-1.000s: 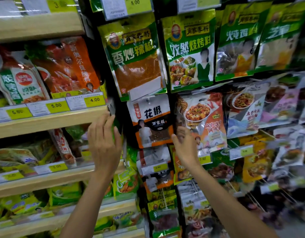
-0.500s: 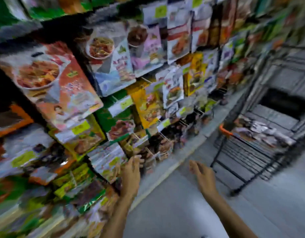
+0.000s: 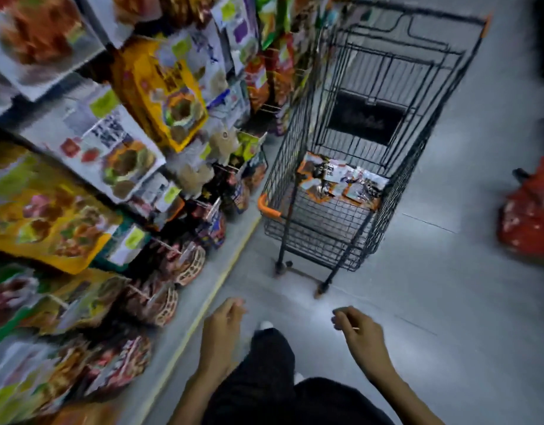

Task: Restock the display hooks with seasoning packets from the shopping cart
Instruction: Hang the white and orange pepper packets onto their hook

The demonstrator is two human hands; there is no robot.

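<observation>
**Both hands empty, low in frame; packets lying in cart**

Landmark: shopping cart (image 3: 350, 167), black wire, orange corner bumpers, standing on the grey floor (image 3: 448, 302) in the upper middle of the view.

- Seasoning packets (image 3: 341, 182): a loose heap on the cart's wire bottom, at the end nearer the person. Orange, white and dark wrappers; print is too blurred to read. The far end of the cart's bottom shows only a dark panel.
- Display hooks (image 3: 160, 240): on the rack just left of the cart, running along its left side and on toward the person. Hung bags overlap in rows, with yellow-green price tags at the hook ends. Heavy motion blur on this side.
- Left hand (image 3: 223, 329): below the cart, well apart from it, near the foot of the rack. Fingers loosely curled inward, close together, holding nothing.
- Right hand (image 3: 358, 329): below the cart's near right corner, also well apart. Fingers half curled, slightly separated, holding nothing.
- Between the hands: a dark trouser leg (image 3: 264, 369) with a white shoe tip (image 3: 266, 325) pointing toward the cart.
- Right of the cart, well apart: a red bag (image 3: 528, 216) on the floor, blurred.
</observation>
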